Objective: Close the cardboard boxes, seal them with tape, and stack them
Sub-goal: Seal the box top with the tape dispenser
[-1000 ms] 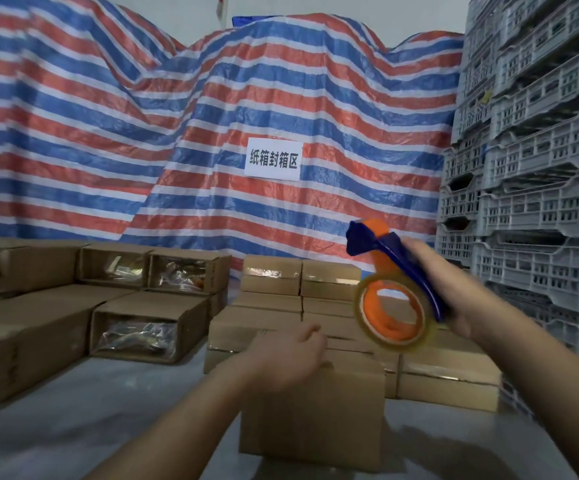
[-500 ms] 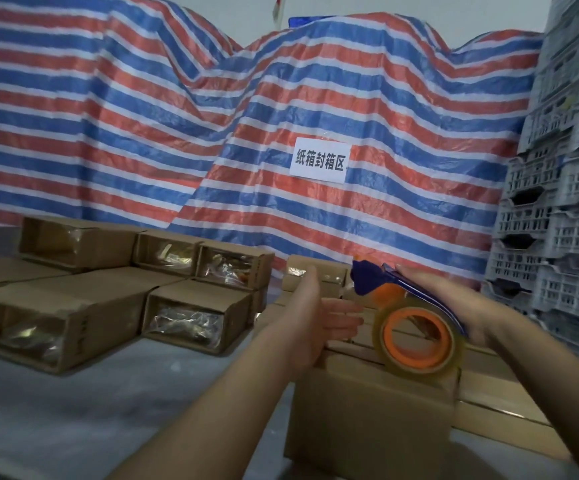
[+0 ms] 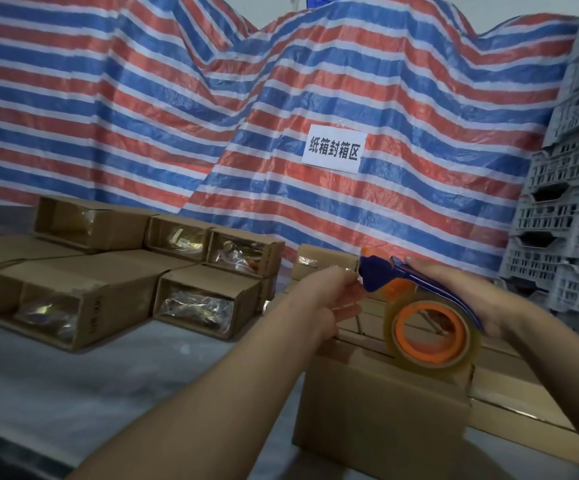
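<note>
R hand (image 3: 489,299) grips the blue tape dispenser (image 3: 416,282) by its handle, fingers wrapped over the top; the clear tape roll (image 3: 431,336) on its orange core hangs just above the near cardboard box (image 3: 381,407), at or touching the box's top. L hand (image 3: 329,299) is up at the dispenser's nose, fingertips at the cutter end, apparently pinching the loose tape end (blur, so can't tell for sure if it has film between the fingers).

The box sits on the grey tabletop (image 3: 108,368), flaps down, w/ sealed boxes (image 3: 322,261) stacked low behind it and open boxes (image 3: 198,303) w/ plastic-wrapped contents off to the L, well apart.

Step in hand, as I read it: freeing the tape end to start the seal. To do it well:
- pull enough tape to lap over the far edge and down the side
- stick that tab first, press it flat w/ L hand
- then draw the dispenser straight along the centre seam toward the body, roll kept low, steady tension
- keep L hand on the flaps so the seam doesn't gape
- risk: tape folding on itself if pulled slack or skewed
</note>
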Motion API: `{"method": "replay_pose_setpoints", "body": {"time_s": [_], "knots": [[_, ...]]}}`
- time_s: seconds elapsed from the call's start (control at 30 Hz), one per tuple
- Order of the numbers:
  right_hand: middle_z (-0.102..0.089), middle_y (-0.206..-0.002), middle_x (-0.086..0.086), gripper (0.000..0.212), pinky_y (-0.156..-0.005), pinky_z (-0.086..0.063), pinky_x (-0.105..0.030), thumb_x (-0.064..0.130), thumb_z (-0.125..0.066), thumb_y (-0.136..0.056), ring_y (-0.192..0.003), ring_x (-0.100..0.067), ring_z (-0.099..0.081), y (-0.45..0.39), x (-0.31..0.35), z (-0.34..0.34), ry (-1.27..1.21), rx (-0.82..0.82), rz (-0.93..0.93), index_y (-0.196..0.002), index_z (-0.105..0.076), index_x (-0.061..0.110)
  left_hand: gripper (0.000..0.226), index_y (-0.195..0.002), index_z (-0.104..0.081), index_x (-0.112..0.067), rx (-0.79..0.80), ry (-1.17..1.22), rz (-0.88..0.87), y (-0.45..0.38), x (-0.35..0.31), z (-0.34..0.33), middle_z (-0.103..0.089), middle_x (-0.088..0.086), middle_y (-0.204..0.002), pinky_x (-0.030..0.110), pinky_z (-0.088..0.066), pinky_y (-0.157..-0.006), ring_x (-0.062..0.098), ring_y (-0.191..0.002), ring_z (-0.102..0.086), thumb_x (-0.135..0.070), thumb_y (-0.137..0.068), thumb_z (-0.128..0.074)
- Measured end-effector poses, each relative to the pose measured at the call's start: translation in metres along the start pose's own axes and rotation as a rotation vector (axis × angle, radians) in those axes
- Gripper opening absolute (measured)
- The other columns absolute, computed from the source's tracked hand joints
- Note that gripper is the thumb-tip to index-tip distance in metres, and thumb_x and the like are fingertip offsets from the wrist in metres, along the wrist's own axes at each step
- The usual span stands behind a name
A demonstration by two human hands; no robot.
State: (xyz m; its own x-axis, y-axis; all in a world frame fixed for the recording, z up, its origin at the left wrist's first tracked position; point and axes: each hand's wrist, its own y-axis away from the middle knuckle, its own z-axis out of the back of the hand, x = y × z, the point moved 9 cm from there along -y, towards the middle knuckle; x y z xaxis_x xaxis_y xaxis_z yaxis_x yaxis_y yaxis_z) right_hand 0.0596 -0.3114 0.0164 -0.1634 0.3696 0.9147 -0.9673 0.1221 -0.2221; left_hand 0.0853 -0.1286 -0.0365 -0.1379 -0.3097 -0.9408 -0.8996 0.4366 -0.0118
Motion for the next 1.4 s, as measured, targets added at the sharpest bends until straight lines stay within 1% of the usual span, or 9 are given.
{"method": "replay_pose_setpoints", "body": {"time_s": [0.07, 0.13, 0.23, 0.37, 0.5, 0.57, 0.73, 1.23, 1.4], "knots": [[-0.076, -0.085, -0.013, 0.068, -0.052, -0.055, -0.026, 0.056, -0.077, -0.066, -0.060, -0.020, -0.071, -0.001, 0.003, -0.004, 0.032, 0.031, -0.015, -0.114, -0.064, 0.010, 0.013, -0.103, -0.064, -0.017, -0.039, -0.052, 0.004, -0.003, 0.003, 0.005, -0.070, -0.002, -0.090, 0.046, -0.038, -0.106, 0.012, -0.087, -0.058, -0.017, -0.100, -0.052], [-0.076, -0.086, -0.014, 0.066, -0.054, -0.056, -0.027, 0.054, -0.077, -0.070, -0.062, -0.020, -0.071, -0.003, 0.006, -0.010, 0.091, 0.088, -0.069, -0.116, -0.063, 0.009, 0.013, -0.104, -0.063, -0.013, -0.098, -0.091, -0.010, -0.006, 0.006, 0.014, -0.066, 0.000, -0.088, 0.050, -0.037, -0.109, 0.013, -0.086, -0.056, -0.011, -0.098, -0.052], [-0.074, -0.078, -0.014, 0.066, -0.049, -0.053, -0.025, 0.048, -0.076, -0.073, -0.056, -0.020, -0.070, -0.003, 0.007, -0.008, 0.158, 0.124, -0.187, -0.120, -0.058, 0.006, 0.022, -0.115, -0.060, -0.005, -0.146, -0.100, -0.022, -0.009, 0.015, 0.029, -0.059, 0.007, -0.092, 0.042, -0.050, -0.097, 0.016, -0.084, -0.056, -0.006, -0.096, -0.049], [-0.074, -0.083, -0.017, 0.066, -0.050, -0.055, -0.028, 0.043, -0.076, -0.076, -0.059, -0.023, -0.071, 0.002, -0.001, -0.002, 0.150, 0.159, -0.297, -0.125, -0.054, 0.004, 0.018, -0.081, -0.052, -0.006, -0.160, -0.004, 0.001, -0.011, 0.029, 0.040, -0.049, 0.007, -0.075, 0.040, -0.057, -0.091, 0.018, -0.075, -0.054, 0.000, -0.096, -0.045], [-0.073, -0.085, -0.015, 0.059, -0.054, -0.055, -0.025, 0.048, -0.071, -0.081, -0.061, -0.020, -0.069, 0.000, 0.004, -0.013, 0.283, 0.188, -0.258, -0.121, -0.057, 0.006, 0.015, -0.081, -0.053, -0.003, -0.192, 0.069, -0.059, -0.011, 0.029, 0.051, -0.056, 0.013, -0.083, 0.030, -0.061, -0.070, 0.021, -0.073, -0.063, 0.001, -0.095, -0.048], [-0.073, -0.083, -0.012, 0.052, -0.055, -0.054, -0.023, 0.051, -0.067, -0.086, -0.061, -0.017, -0.068, -0.001, 0.009, -0.020, 0.353, 0.220, -0.244, -0.117, -0.060, 0.009, 0.013, -0.086, -0.058, -0.003, -0.287, -0.093, -0.141, -0.011, 0.022, 0.067, -0.063, 0.011, -0.079, 0.028, -0.059, -0.057, 0.018, -0.064, -0.064, -0.009, -0.096, -0.052], [-0.071, -0.075, -0.004, 0.044, -0.058, -0.053, -0.021, 0.053, -0.055, -0.095, -0.060, -0.011, -0.066, -0.004, 0.014, -0.038, 0.534, 0.275, -0.264, -0.112, -0.060, 0.012, 0.028, -0.075, -0.070, -0.012, -0.392, -0.532, -0.304, -0.013, 0.012, 0.092, -0.069, 0.003, -0.069, 0.025, -0.050, -0.050, 0.012, -0.051, -0.060, -0.030, -0.093, -0.059], [-0.071, -0.070, -0.003, 0.044, -0.052, -0.051, -0.018, 0.050, -0.050, -0.098, -0.055, -0.009, -0.066, -0.006, 0.018, -0.063, 0.682, 0.302, -0.359, -0.116, -0.057, 0.010, 0.018, -0.092, -0.065, -0.014, -0.308, -0.556, -0.174, -0.024, 0.028, 0.113, -0.055, 0.001, -0.072, 0.023, -0.037, -0.053, 0.015, -0.060, -0.048, -0.032, -0.092, -0.061], [-0.071, -0.065, -0.001, 0.040, -0.049, -0.049, -0.016, 0.049, -0.049, -0.100, -0.052, -0.008, -0.065, -0.008, 0.019, -0.070, 0.768, 0.293, -0.366, -0.111, -0.057, 0.011, 0.010, -0.096, -0.060, -0.012, -0.225, -0.483, -0.009, -0.030, 0.051, 0.114, -0.045, 0.001, -0.068, 0.017, -0.030, -0.038, 0.011, -0.051, -0.039, -0.021, -0.091, -0.058]]}}
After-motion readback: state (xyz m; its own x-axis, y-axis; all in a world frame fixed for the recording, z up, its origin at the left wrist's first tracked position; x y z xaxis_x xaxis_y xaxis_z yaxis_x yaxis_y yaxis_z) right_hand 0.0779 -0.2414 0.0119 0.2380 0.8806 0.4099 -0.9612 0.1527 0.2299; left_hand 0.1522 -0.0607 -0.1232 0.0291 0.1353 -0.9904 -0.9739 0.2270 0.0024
